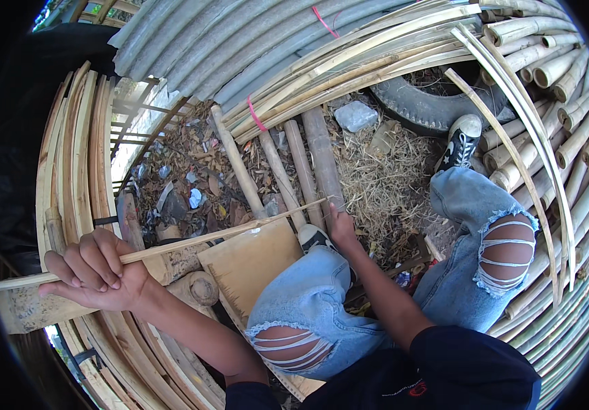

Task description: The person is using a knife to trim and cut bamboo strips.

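A long, pale bamboo strip (192, 241) slants from the left edge up to the middle of the view. My left hand (96, 271) has its fingers curled over the strip's thicker part, thumb stretched out toward the left. At the thin far end is my right hand (341, 229), its fingers closed beside the tip. What those fingers hold is too small and partly hidden to make out. Below the strip, a flat wooden board (250, 263) leans by my left knee. A thick bamboo pole (28, 307) lies under my left hand.
Bundled split bamboo (79, 164) stands at left; more strips (376, 51) lie across the back, tied with pink cord. Corrugated sheets (199, 41) are behind. An old tyre (424, 106), a grey stone (356, 116) and stacked bamboo poles (554, 68) sit at right. Shavings (383, 178) litter the ground.
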